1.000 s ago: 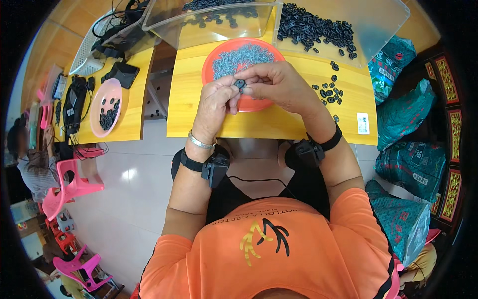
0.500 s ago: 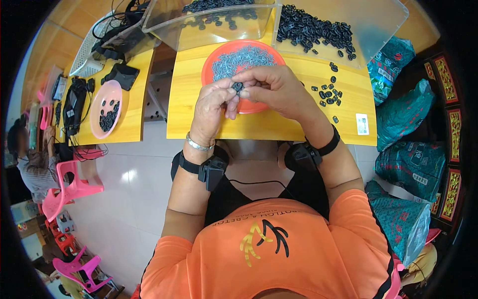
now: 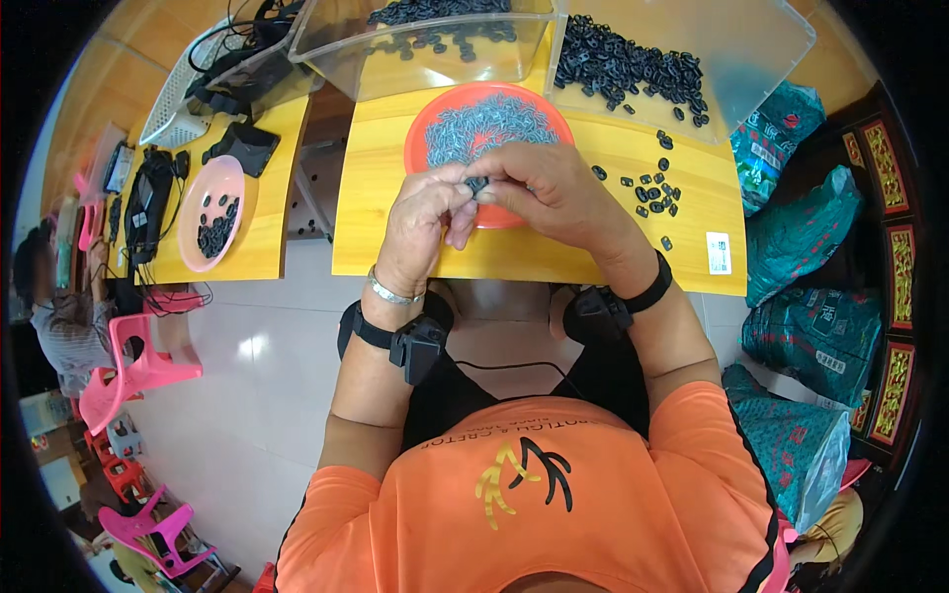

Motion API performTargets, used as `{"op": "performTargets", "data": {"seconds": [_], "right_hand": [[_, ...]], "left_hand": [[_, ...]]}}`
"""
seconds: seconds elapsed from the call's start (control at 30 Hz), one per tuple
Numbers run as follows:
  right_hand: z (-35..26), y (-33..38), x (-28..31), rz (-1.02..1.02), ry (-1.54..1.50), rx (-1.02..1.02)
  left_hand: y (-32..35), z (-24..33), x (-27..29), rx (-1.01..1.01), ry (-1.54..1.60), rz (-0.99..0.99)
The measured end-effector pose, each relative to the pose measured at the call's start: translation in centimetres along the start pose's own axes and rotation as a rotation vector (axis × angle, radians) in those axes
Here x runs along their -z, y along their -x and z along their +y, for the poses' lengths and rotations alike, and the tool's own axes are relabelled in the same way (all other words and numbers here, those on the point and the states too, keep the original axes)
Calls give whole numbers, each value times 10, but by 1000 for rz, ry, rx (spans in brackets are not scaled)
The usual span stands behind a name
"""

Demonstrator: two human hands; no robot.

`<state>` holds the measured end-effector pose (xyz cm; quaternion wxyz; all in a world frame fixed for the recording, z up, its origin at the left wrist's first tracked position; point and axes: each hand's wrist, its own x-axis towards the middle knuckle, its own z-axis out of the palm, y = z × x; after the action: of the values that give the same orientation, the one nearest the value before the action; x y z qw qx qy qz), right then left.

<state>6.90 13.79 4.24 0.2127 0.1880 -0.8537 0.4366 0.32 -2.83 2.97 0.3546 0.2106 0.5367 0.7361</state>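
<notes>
Both my hands meet over the near rim of a red plastic bowl heaped with grey metal screws. A small black oval plastic part is pinched between them. My left hand grips it from the left with thumb and fingers closed. From the right, my right hand closes thumb and forefinger on the same part; whether a screw is in those fingers is hidden. Several loose black parts lie on the yellow table to the right of my right hand.
Behind the bowl stand a clear bin and another clear bin, both holding black parts. A side table at left carries a pink bowl of black parts and cables. Green sacks line the right. Pink chairs and another person are at left.
The black part has turned between my fingers, and my right fingers have curled further over it. My hands stay over the bowl's near rim.
</notes>
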Motion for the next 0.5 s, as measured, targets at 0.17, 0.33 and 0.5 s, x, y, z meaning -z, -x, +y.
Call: {"op": "performTargets", "data": {"seconds": [0.17,0.33,0.5], "right_hand": [[2,1,-4,61,60,68],[5,3,0,-46,-420,-321],[0,-40,41,-154,-168,-379]], "left_hand": [[1,-2,-2,-15,2,-9],[-4,-7,2,-23,-220,-13],[-11,-4,8,-175,-140,12]]}}
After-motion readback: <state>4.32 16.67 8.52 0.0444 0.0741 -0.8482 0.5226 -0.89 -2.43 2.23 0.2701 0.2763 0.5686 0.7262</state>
